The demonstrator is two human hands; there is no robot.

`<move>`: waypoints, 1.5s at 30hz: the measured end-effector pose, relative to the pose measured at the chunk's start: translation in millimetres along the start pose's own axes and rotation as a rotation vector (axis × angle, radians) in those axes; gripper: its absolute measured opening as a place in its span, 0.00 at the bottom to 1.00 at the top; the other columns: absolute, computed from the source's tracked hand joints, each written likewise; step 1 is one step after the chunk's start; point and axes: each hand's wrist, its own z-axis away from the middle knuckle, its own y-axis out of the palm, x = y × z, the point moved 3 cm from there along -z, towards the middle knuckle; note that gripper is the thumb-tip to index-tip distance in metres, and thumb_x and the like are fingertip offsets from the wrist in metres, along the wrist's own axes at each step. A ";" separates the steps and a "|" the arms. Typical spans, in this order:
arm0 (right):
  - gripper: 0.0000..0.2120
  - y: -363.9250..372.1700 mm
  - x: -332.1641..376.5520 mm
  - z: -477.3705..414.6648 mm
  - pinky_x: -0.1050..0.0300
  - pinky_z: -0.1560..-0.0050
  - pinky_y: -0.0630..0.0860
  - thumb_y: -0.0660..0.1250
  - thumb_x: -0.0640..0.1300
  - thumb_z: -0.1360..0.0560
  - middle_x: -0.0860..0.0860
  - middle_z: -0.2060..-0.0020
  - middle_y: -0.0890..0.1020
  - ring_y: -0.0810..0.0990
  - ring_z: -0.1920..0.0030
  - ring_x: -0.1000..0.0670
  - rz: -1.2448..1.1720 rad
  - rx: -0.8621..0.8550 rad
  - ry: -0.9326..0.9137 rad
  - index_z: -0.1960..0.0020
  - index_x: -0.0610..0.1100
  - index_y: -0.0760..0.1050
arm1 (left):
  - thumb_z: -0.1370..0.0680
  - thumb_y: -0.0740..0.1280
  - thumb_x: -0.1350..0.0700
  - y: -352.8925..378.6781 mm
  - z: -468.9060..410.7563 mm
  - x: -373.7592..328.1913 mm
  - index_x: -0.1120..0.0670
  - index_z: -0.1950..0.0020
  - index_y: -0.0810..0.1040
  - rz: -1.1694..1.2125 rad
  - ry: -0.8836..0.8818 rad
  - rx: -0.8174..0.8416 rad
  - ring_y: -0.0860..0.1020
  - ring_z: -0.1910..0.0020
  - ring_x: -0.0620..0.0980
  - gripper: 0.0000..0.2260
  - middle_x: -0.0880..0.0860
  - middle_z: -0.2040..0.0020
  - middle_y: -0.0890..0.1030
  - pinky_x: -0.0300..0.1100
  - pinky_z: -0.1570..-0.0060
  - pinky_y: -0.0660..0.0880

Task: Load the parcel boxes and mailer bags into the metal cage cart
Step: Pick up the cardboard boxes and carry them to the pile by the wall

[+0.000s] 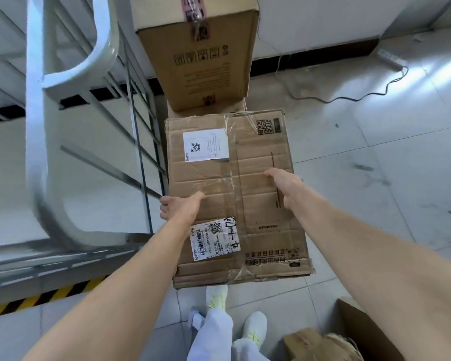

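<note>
A worn, flat brown parcel box [258, 157] with two white labels is held in front of me above the floor. My left hand [180, 208] grips its left edge, thumb on top. My right hand [284, 185] presses on its top right side, fingers curled over the right edge. The metal cage cart [71, 74], with a grey tube frame and wire sides, stands to the left of the box. A taller brown box [201, 53] with pink tape stands upright just beyond the held box, beside the cart's wire side.
More cardboard boxes [323, 340] lie at the lower right by my feet. A black-and-yellow hazard strip [50, 295] marks the floor at lower left. A power strip [391, 58] with a cable lies near the far wall on the tiled floor.
</note>
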 end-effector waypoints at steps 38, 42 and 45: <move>0.27 -415.4 -251.8 133.0 0.47 0.31 0.62 0.64 0.50 0.21 0.43 0.27 0.66 0.65 0.28 0.41 -1.050 -0.446 0.293 0.27 0.39 0.63 | 0.23 0.67 0.57 338.3 443.5 -125.4 0.61 0.42 0.79 -0.738 0.897 0.965 0.74 0.52 0.53 0.12 0.59 0.47 0.79 0.39 0.54 0.66; 0.25 -455.0 -329.0 146.6 0.50 0.32 0.63 0.63 0.49 0.20 0.46 0.29 0.68 0.68 0.30 0.43 -1.233 -0.570 0.402 0.27 0.41 0.64 | 0.24 0.66 0.59 402.7 516.3 -73.2 0.55 0.53 0.72 -0.984 1.006 1.136 0.63 0.65 0.49 0.03 0.56 0.57 0.67 0.40 0.67 0.58; 0.23 -467.6 -377.2 154.5 0.50 0.37 0.66 0.64 0.50 0.21 0.45 0.37 0.71 0.71 0.38 0.44 -1.322 -0.640 0.483 0.30 0.42 0.67 | 0.25 0.66 0.57 446.1 548.9 -32.6 0.56 0.55 0.72 -1.174 1.047 1.187 0.64 0.64 0.50 0.04 0.56 0.58 0.69 0.40 0.67 0.58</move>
